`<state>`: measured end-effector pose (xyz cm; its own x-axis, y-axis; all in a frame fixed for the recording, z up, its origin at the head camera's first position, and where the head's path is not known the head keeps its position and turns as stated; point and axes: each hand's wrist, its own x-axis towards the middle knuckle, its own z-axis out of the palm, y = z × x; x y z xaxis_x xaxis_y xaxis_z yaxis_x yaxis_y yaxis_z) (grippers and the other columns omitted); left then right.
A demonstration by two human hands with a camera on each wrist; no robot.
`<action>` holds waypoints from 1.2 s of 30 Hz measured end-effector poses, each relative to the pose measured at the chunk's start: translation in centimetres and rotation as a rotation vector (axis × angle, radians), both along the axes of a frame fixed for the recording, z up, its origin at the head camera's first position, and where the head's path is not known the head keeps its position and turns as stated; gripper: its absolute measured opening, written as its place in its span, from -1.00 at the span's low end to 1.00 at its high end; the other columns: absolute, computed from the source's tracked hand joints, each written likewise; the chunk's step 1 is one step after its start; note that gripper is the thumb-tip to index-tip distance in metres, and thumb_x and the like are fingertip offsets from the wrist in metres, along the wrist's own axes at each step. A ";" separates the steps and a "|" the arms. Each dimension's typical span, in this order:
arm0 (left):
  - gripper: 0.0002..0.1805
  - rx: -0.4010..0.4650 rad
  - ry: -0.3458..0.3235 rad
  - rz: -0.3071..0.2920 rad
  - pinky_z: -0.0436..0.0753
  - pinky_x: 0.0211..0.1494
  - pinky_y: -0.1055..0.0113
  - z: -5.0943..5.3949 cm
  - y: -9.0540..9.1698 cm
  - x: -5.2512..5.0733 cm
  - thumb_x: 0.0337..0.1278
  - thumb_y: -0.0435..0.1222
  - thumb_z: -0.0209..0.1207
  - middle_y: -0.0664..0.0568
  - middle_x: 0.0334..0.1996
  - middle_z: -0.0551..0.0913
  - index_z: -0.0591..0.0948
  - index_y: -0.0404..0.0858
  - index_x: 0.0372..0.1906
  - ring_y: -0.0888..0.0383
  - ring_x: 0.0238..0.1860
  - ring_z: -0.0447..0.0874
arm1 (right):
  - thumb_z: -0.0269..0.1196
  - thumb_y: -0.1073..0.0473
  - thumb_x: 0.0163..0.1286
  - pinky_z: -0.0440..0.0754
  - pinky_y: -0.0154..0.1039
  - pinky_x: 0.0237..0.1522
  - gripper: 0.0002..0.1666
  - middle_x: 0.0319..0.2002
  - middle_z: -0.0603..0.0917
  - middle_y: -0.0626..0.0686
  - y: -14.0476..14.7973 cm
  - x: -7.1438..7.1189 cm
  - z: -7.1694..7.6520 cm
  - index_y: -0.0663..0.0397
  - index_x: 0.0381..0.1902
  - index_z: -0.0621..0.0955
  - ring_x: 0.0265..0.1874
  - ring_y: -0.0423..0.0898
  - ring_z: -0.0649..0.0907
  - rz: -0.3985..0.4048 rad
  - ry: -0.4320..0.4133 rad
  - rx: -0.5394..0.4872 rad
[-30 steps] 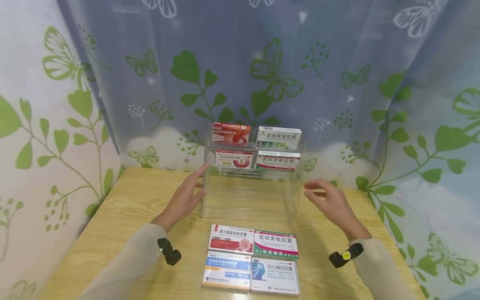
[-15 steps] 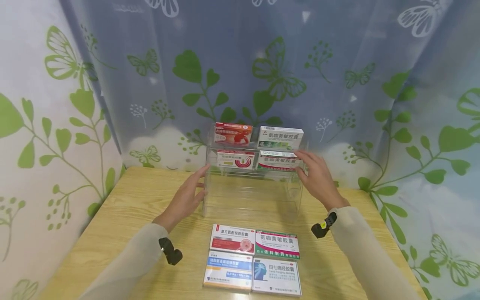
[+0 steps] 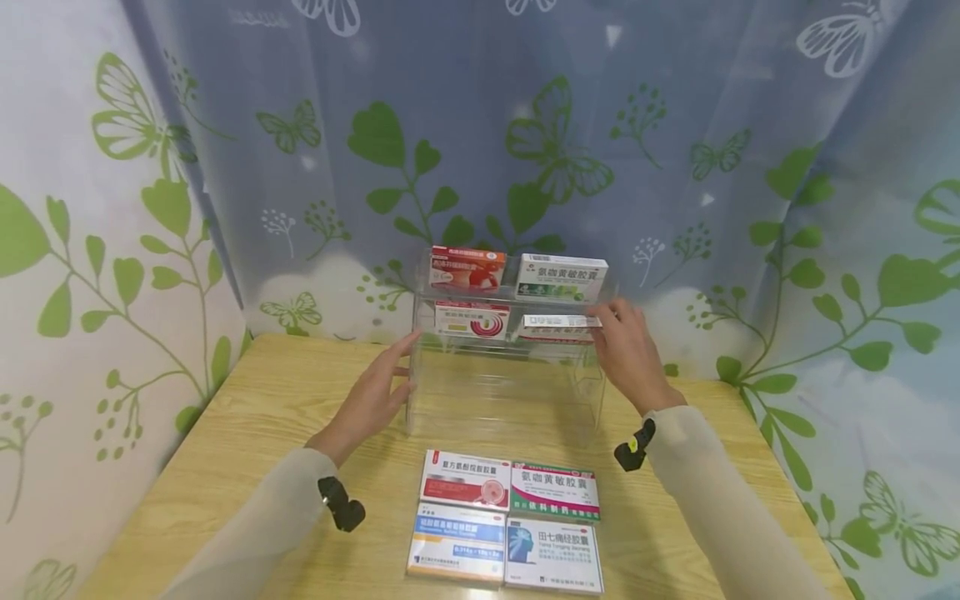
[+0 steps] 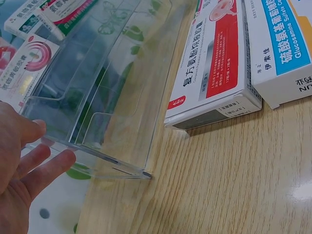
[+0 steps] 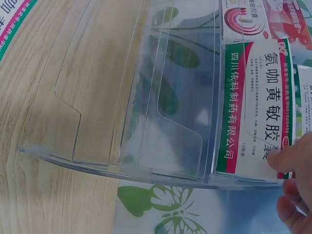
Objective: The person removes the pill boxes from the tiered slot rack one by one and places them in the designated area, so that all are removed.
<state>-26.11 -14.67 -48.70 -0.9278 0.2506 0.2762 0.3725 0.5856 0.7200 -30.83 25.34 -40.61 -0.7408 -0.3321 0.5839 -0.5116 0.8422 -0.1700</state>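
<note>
A clear acrylic tiered rack (image 3: 504,387) stands on the table. My right hand (image 3: 632,357) pinches the right end of a white, green and magenta medicine box (image 5: 253,109) on the rack's second tier from the top, thumb on its front. In the head view this box leans forward, its top edge showing. My left hand (image 3: 367,396) is at the rack's left side, its fingers fairly straight and holding nothing; in the left wrist view its fingertips (image 4: 66,158) are by the side panel. Beside the pinched box sits a white medicine box with red rings (image 3: 471,321).
A red medicine box (image 3: 467,271) and a white-and-green one (image 3: 561,279) fill the top tier. In front of the rack lie several flat boxes, among them a red-and-white one (image 3: 465,481) and a blue-and-white one (image 3: 456,546). A patterned curtain (image 3: 465,125) hangs behind.
My right hand has moved left from beside the rack to the second-tier box and pinched it. That box's top has tipped forward. My left hand has stayed in place.
</note>
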 end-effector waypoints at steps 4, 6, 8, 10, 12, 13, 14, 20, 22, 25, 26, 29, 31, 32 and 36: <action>-0.05 0.007 0.003 0.000 0.87 0.12 -0.05 0.0 0.0 0.0 0.53 -0.49 0.24 -0.27 0.60 0.38 0.08 0.05 0.80 -0.25 0.30 0.70 | 0.34 0.43 0.54 0.61 0.18 -0.03 -0.72 -0.02 0.63 0.30 0.1 0.0 0.3 0.29 0.16 0.68 -0.07 0.27 0.55 -0.014 0.001 -0.045; -0.05 0.006 0.005 0.000 0.87 0.12 -0.05 -0.1 0.1 0.0 0.53 -0.49 0.24 -0.27 0.60 0.38 0.08 0.05 0.80 -0.25 0.30 0.70 | 0.37 0.39 0.53 0.57 0.19 0.00 -0.71 -0.02 0.65 0.30 0.2 0.2 0.7 0.29 0.16 0.69 -0.06 0.28 0.56 -0.028 0.014 -0.091; -0.05 0.005 0.003 0.001 0.87 0.13 -0.05 -0.2 0.1 0.0 0.53 -0.49 0.24 -0.27 0.60 0.38 0.08 0.05 0.80 -0.24 0.30 0.71 | 0.39 0.36 0.52 0.52 0.20 0.03 -0.70 0.00 0.66 0.30 0.3 0.6 1.2 0.29 0.16 0.70 -0.04 0.29 0.56 -0.031 0.034 -0.151; -0.05 0.003 -0.001 0.000 0.86 0.13 -0.04 -0.3 0.2 0.0 0.53 -0.48 0.24 -0.27 0.60 0.38 0.08 0.06 0.80 -0.24 0.30 0.70 | 0.39 0.35 0.53 0.54 0.18 0.04 -0.68 0.03 0.66 0.31 0.6 1.3 1.8 0.29 0.18 0.70 -0.02 0.29 0.57 -0.020 0.045 -0.213; -0.05 0.004 -0.003 0.000 0.86 0.14 -0.05 -0.3 0.2 0.0 0.53 -0.48 0.24 -0.26 0.60 0.38 0.08 0.06 0.80 -0.24 0.31 0.70 | 0.37 0.34 0.55 0.64 0.10 0.12 -0.67 0.07 0.65 0.30 1.2 2.2 2.5 0.27 0.21 0.70 0.03 0.26 0.60 -0.004 0.029 -0.268; -0.05 0.004 -0.003 -0.001 0.86 0.14 -0.04 -0.3 0.3 -0.1 0.54 -0.48 0.24 -0.26 0.60 0.38 0.08 0.06 0.80 -0.23 0.31 0.70 | 0.36 0.33 0.56 0.71 -0.04 0.14 -0.66 0.08 0.65 0.29 1.5 2.7 2.8 0.25 0.24 0.71 0.05 0.22 0.62 0.000 0.013 -0.290; -0.05 0.004 -0.003 -0.004 0.86 0.14 -0.05 -0.3 0.3 -0.1 0.54 -0.48 0.24 -0.26 0.61 0.38 0.08 0.06 0.80 -0.24 0.31 0.70 | 0.35 0.33 0.57 0.75 -0.21 0.12 -0.65 0.09 0.65 0.28 2.0 3.2 3.0 0.22 0.26 0.71 0.07 0.17 0.64 0.003 -0.006 -0.315; -0.06 0.003 0.002 0.005 0.86 0.13 -0.08 -0.2 0.1 -0.1 0.54 -0.48 0.24 -0.26 0.60 0.38 0.08 0.06 0.80 -0.25 0.31 0.70 | 0.32 0.31 0.61 0.56 -0.78 -0.02 -0.61 0.17 0.66 0.19 5.3 5.8 3.3 0.20 0.33 0.69 0.09 -0.35 0.59 0.003 -0.134 -0.442; -0.05 0.003 0.002 0.006 0.86 0.14 -0.09 -0.2 0.1 0.0 0.54 -0.48 0.24 -0.26 0.60 0.38 0.08 0.07 0.80 -0.25 0.31 0.70 | 0.32 0.30 0.61 0.57 -0.77 -0.03 -0.62 0.19 0.67 0.09 6.7 6.6 2.9 0.22 0.31 0.69 0.07 -0.47 0.57 0.002 -0.171 -0.476; -0.04 0.004 0.003 0.004 0.86 0.13 -0.08 -0.3 0.0 0.0 0.54 -0.48 0.23 -0.26 0.60 0.38 0.07 0.07 0.80 -0.25 0.30 0.70 | 0.34 0.28 0.60 0.60 -0.74 -0.03 -0.64 0.15 0.67 -0.10 8.8 7.9 2.2 0.24 0.28 0.69 0.03 -0.52 0.58 -0.002 -0.230 -0.483; -0.04 0.006 0.004 0.004 0.86 0.13 -0.08 -0.3 0.0 0.0 0.54 -0.48 0.23 -0.26 0.60 0.38 0.07 0.07 0.80 -0.25 0.30 0.70 | 0.34 0.27 0.61 0.59 -0.74 -0.02 -0.64 0.15 0.66 -0.13 9.5 8.3 2.0 0.24 0.28 0.68 0.02 -0.54 0.59 -0.006 -0.254 -0.471; -0.04 0.008 0.007 0.005 0.87 0.12 -0.07 -0.5 -0.1 -0.1 0.53 -0.50 0.23 -0.26 0.60 0.37 0.06 0.07 0.80 -0.26 0.30 0.70 | 0.32 0.17 0.65 0.59 -0.72 -0.02 -0.61 0.16 0.68 -0.13 11.5 9.5 1.3 0.19 0.32 0.67 -0.02 -0.61 0.58 -0.044 -0.362 -0.414; -0.04 0.011 0.006 0.009 0.87 0.11 -0.06 -0.5 -0.1 -0.1 0.53 -0.50 0.23 -0.26 0.60 0.38 0.07 0.08 0.80 -0.26 0.30 0.70 | 0.30 0.06 0.67 0.62 -0.64 -0.06 -0.57 0.22 0.69 -0.04 12.8 10.2 0.7 0.11 0.36 0.67 -0.03 -0.68 0.55 -0.088 -0.450 -0.357; -0.04 0.010 0.007 0.010 0.87 0.11 -0.06 -0.4 0.0 -0.1 0.53 -0.51 0.23 -0.26 0.60 0.38 0.07 0.08 0.80 -0.26 0.30 0.70 | 0.29 0.02 0.68 0.65 -0.59 -0.08 -0.55 0.24 0.70 0.04 13.3 10.5 0.3 0.08 0.38 0.67 -0.03 -0.70 0.54 -0.104 -0.493 -0.331; -0.04 0.009 0.000 0.012 0.87 0.13 -0.05 -0.3 0.0 -0.1 0.53 -0.50 0.23 -0.25 0.61 0.38 0.07 0.09 0.80 -0.25 0.31 0.70 | 0.27 -0.04 0.69 0.72 -0.39 -0.13 -0.51 0.26 0.73 0.22 15.4 11.1 -1.6 0.06 0.40 0.67 -0.06 -0.63 0.60 -0.121 -0.647 -0.268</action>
<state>-26.25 -14.63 -48.98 -0.9307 0.2373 0.2785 0.3657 0.5836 0.7250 -19.71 40.70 -42.26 -0.9892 -0.1316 0.0643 -0.1430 0.7734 -0.6175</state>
